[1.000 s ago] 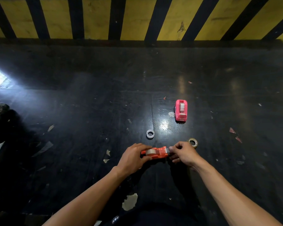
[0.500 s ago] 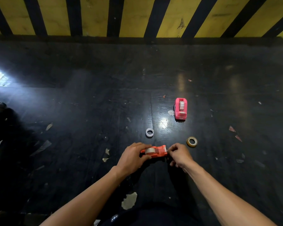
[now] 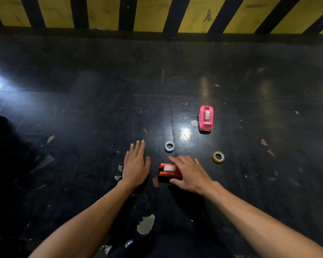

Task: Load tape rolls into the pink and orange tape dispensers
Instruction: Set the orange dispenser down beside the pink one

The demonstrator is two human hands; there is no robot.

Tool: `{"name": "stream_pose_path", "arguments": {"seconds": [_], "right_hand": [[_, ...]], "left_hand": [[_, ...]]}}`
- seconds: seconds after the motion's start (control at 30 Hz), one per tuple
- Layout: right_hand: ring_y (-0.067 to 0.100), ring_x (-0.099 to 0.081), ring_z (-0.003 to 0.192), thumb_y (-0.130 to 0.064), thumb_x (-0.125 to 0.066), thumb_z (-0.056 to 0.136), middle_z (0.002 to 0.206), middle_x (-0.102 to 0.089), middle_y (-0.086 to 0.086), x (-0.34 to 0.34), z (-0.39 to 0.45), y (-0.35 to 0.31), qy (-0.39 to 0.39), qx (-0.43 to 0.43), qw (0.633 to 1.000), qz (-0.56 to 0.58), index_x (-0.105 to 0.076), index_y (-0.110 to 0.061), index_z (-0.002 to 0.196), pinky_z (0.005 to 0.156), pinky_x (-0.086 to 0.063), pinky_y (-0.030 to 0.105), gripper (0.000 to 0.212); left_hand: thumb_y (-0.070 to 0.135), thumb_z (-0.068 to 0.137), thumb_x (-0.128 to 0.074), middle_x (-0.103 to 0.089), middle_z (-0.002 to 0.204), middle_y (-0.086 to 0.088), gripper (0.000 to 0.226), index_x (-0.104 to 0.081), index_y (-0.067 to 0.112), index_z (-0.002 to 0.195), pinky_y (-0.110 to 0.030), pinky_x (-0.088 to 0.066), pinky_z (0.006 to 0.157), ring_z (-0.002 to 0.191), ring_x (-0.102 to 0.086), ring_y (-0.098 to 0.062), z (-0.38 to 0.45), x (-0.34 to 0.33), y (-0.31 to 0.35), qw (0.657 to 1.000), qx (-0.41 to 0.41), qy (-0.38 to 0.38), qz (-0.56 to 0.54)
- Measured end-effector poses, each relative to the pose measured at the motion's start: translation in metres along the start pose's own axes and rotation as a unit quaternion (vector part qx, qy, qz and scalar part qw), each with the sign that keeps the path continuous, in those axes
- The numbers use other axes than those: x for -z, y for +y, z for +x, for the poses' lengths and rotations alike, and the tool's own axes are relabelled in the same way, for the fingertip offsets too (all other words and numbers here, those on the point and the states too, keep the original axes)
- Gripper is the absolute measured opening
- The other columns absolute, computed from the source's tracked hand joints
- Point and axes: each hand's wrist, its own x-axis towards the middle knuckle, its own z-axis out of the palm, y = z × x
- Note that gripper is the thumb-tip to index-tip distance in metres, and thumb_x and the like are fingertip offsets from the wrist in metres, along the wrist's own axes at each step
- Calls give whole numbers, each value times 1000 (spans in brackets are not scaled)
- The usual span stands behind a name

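The orange tape dispenser (image 3: 168, 171) stands on the black floor with a white tape roll seated in it. My right hand (image 3: 191, 174) lies spread over its right end, thumb by the near side, fingers straight and apart. My left hand (image 3: 135, 164) hovers flat and open just left of the dispenser, not touching it. The pink tape dispenser (image 3: 205, 118) stands farther back right, also with a roll in it. A white empty tape core (image 3: 169, 146) lies between the two dispensers. A yellowish tape roll (image 3: 218, 156) lies flat to the right of my right hand.
The black floor (image 3: 82, 108) is scuffed, with paper and tape scraps (image 3: 146, 224) scattered near me. A yellow and black striped wall (image 3: 157, 13) closes off the far side. My dark-clothed knee sits at the bottom centre.
My left hand has let go of the orange dispenser and moved left, opening flat. My right hand has left the dispenser's right tip and spread over its right end.
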Motion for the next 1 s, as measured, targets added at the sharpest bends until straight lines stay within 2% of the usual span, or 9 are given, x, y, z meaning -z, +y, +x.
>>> {"name": "stream_pose_path", "arguments": {"seconds": [0.07, 0.13, 0.23, 0.33, 0.43, 0.57, 0.67, 0.9, 1.0], "right_hand": [[24, -49, 119, -44, -58, 82, 127, -53, 1, 1, 7, -4, -11, 12, 999, -28, -41, -26, 138, 97, -38, 39, 62], [24, -53, 111, -41, -59, 80, 117, -58, 1, 9, 13, -2, -31, -3, 999, 6, -52, -26, 125, 91, -43, 39, 48], [22, -60, 98, -44, -68, 72, 104, -64, 0, 28, 21, 8, -52, -76, 986, 140, -57, -24, 105, 80, -49, 36, 40], [21, -56, 84, -41, -76, 70, 94, -62, 2, 50, 38, 22, 11, -174, 961, 213, -52, -19, 95, 69, -40, 32, 41], [26, -60, 92, -44, -76, 68, 101, -63, 5, 65, 71, 39, 96, -278, 916, 272, -51, -13, 106, 76, -47, 35, 55], [32, -63, 98, -41, -74, 70, 108, -64, 11, 71, 121, 52, 140, -330, 886, 295, -46, -8, 115, 80, -51, 38, 62], [35, -61, 104, -34, -74, 73, 117, -60, 16, 76, 148, 52, 168, -340, 884, 272, -44, -1, 121, 79, -47, 37, 65], [39, -57, 112, -34, -71, 77, 126, -55, 18, 73, 176, 52, 139, -363, 894, 224, -37, -2, 128, 88, -48, 44, 70], [39, -54, 117, -41, -72, 78, 132, -51, 20, 74, 174, 51, 129, -357, 897, 228, -34, -1, 132, 92, -46, 44, 78]], "left_hand": [[34, 103, -38, -13, 168, -7, 63, -14, 16, 159, -47, -6, 126, 156, -4, -24, 6, -5, -7, 999, 14, 9, 44], [40, 103, -33, -12, 168, -5, 63, -15, 15, 159, -49, -6, 126, 156, -2, -23, 8, -11, -14, 996, 12, 14, 83], [43, 101, -28, -15, 167, -5, 64, -18, 16, 158, -50, -10, 126, 156, -5, -23, 6, -15, -16, 993, 7, 31, 111], [43, 101, -27, -10, 168, -3, 64, -15, 18, 159, -49, -8, 126, 156, -1, -20, 7, -16, -15, 992, 8, 25, 120], [44, 100, -26, -9, 168, -2, 65, -14, 19, 159, -48, -7, 126, 156, 0, -19, 7, -16, -14, 992, 12, 25, 123], [45, 99, -25, -9, 168, -2, 65, -14, 20, 159, -48, -7, 126, 156, 0, -18, 7, -15, -13, 992, 17, 20, 121], [45, 99, -25, -10, 168, -1, 66, -16, 19, 158, -48, -8, 126, 156, -1, -18, 7, -13, -12, 992, 19, 18, 125], [45, 99, -27, -8, 168, -1, 66, -15, 19, 158, -48, -7, 126, 156, 1, -18, 6, -13, -12, 991, 21, 14, 129], [46, 99, -26, -7, 168, -1, 66, -14, 19, 159, -47, -6, 126, 156, 2, -18, 6, -13, -12, 991, 20, 13, 129]]}}
